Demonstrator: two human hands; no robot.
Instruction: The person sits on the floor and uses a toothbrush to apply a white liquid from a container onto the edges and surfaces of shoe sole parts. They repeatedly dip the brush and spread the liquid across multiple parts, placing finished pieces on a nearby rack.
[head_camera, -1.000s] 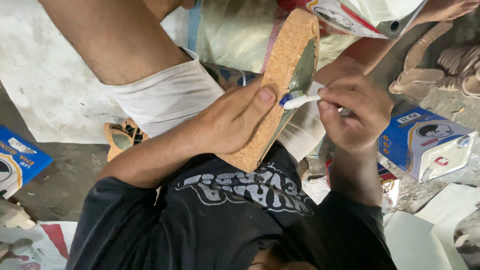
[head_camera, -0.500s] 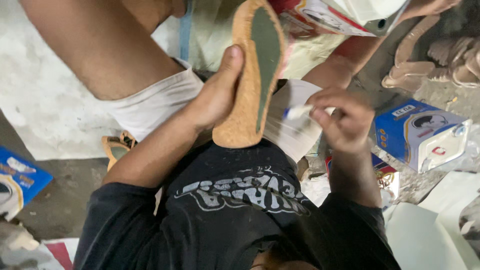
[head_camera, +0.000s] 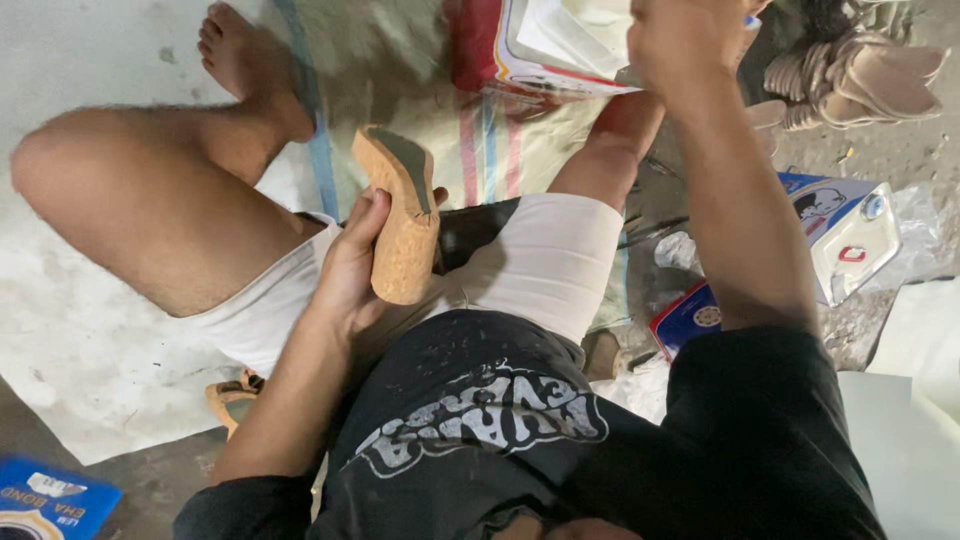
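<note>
The left hand (head_camera: 352, 268) was clamped on a cork wedge sole (head_camera: 403, 215) over the lap, its dark-coated face turned to twelve o'clock (coating seemingly done). The right hand (head_camera: 685, 45) reached toward one o'clock, fingers closed round a small brush, near the open carton (head_camera: 540, 45).

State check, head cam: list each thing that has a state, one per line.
cork sole: gripped in the left hand, held on edge, dark coated face turned right
right hand: raised over the open box, closed; what it grips is mostly hidden
red and white box: open
blue carton: flap open
stack of soles: piled, untouched
</note>
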